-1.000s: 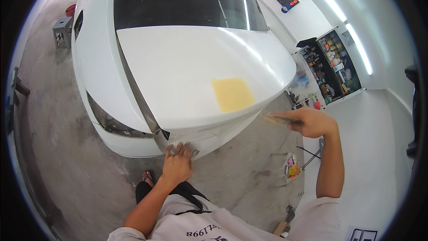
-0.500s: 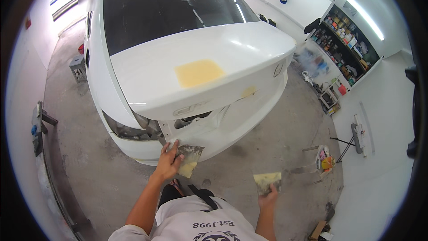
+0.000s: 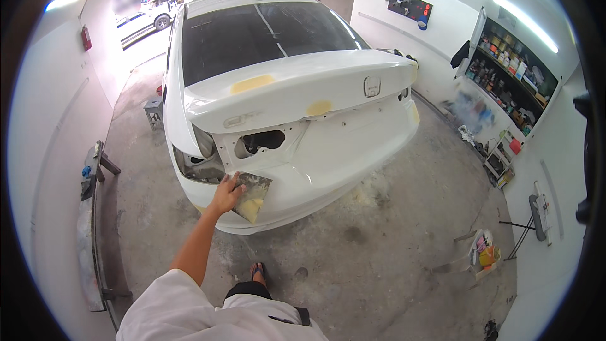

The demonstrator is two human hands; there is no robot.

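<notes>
My left hand (image 3: 227,194) is closed on the edge of a filler spreader (image 3: 254,194), a thin, squarish plate smeared dark, with a lump of yellow filler on its lower part. Both are in front of the rear bumper of a white car (image 3: 360,145); whether they touch it I cannot tell. Close by is the open tail-lamp recess (image 3: 201,167). One yellow filler patch (image 3: 252,83) lies on top of the boot lid, and a smaller patch (image 3: 319,108) on its rear face. My right hand is out of view.
At right, a stool (image 3: 483,256) carries tins and tools, with a folding stand (image 3: 536,218) beyond it. Wall shelves (image 3: 514,69) hold several bottles and cans. A long bench (image 3: 95,233) runs along the left wall; a small grey stool (image 3: 153,113) stands beside the car.
My view has tilted up and turned left, showing more of the garage. The left hand still holds its spreader, now before the bumper. My right hand, with another filler-coated spreader, has left the view.
</notes>
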